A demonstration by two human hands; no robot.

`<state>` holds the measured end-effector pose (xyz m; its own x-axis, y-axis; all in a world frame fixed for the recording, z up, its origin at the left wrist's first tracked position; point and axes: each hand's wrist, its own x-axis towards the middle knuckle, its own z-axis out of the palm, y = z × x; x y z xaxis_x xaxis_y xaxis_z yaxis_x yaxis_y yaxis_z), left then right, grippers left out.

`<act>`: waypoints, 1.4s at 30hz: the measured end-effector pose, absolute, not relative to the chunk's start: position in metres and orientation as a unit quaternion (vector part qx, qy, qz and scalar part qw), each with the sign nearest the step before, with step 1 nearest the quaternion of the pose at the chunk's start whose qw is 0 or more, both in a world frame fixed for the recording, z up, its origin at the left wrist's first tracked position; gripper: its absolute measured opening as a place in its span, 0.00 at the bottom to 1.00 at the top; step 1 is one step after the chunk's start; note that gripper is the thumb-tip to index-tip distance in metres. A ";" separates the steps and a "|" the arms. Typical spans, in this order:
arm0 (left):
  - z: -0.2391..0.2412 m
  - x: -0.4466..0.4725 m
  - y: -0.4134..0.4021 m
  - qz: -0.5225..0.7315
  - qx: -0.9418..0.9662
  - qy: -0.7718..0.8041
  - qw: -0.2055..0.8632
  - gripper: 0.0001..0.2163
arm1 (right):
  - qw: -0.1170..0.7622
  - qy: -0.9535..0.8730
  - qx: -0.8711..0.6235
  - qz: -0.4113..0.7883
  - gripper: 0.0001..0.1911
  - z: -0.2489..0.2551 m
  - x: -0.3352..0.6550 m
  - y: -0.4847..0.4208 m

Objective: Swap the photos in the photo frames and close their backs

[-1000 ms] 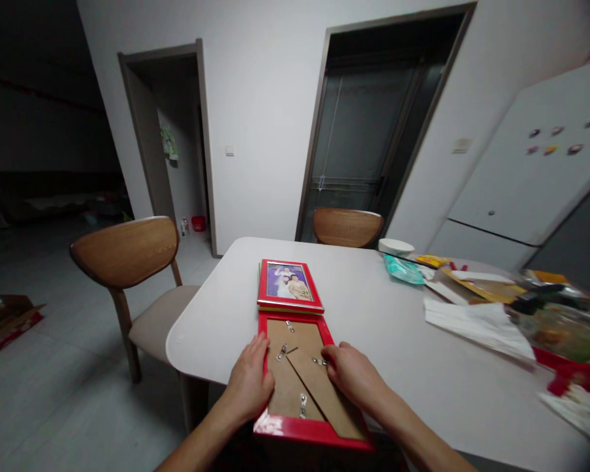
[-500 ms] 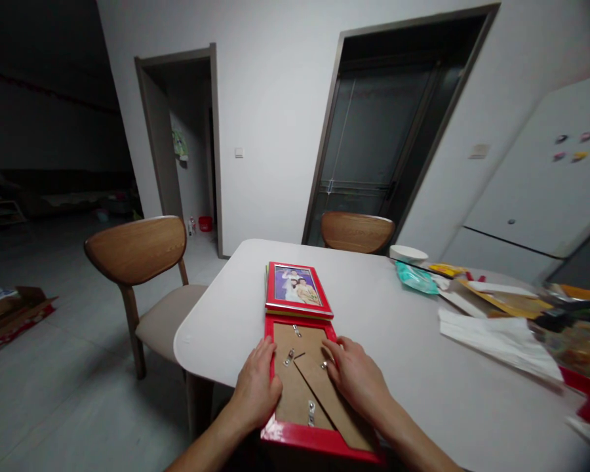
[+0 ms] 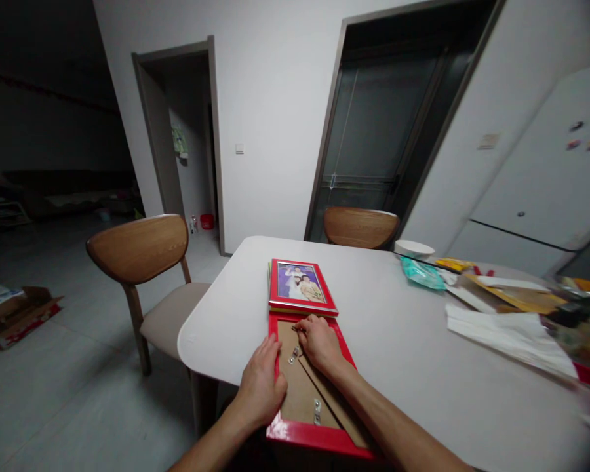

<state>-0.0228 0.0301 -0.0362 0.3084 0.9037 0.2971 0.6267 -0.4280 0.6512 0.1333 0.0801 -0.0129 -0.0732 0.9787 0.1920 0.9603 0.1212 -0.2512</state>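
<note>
A red photo frame (image 3: 314, 434) lies face down near the table's front edge, its brown backboard (image 3: 295, 393) and attached stand leg (image 3: 332, 398) showing. My left hand (image 3: 263, 381) grips the frame's left edge, thumb on the near side. At the top of the backboard, my right hand (image 3: 320, 344) has its fingers pinched at a metal clip, mostly hidden under them. Two more clips show: the left clip (image 3: 294, 356) and the bottom clip (image 3: 317, 412). Just beyond, a red-framed photo (image 3: 302, 283) of people lies face up on other frames.
The white table (image 3: 383, 314) holds a teal packet (image 3: 423, 273), a white bowl (image 3: 413, 249), white paper (image 3: 511, 337) and assorted wrappers at the right. Wooden chairs stand at the left (image 3: 142, 249) and far side (image 3: 361, 227). An opened cardboard box (image 3: 22, 318) sits on the floor.
My right hand has moved from the frame's right side up and left to the top clip. My left hand stays on the left edge. The view has shifted slightly.
</note>
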 end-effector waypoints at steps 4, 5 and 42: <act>-0.037 -0.022 0.030 0.330 0.776 0.493 0.212 0.26 | 0.162 -0.750 -0.640 0.044 0.16 -0.005 0.136 0.067; -0.037 -0.022 0.029 0.330 0.776 0.494 0.210 0.26 | 0.168 -0.759 -0.626 0.060 0.17 -0.002 0.140 0.060; -0.007 -0.012 0.032 0.479 0.606 0.474 0.422 0.06 | 0.316 -0.731 -0.590 0.135 0.14 0.028 0.142 0.002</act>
<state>-0.0124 0.0320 -0.0068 0.0922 0.9793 0.1804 0.1705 -0.1941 0.9660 0.1419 0.0015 0.0281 -0.1047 0.9472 0.3032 0.7765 0.2683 -0.5701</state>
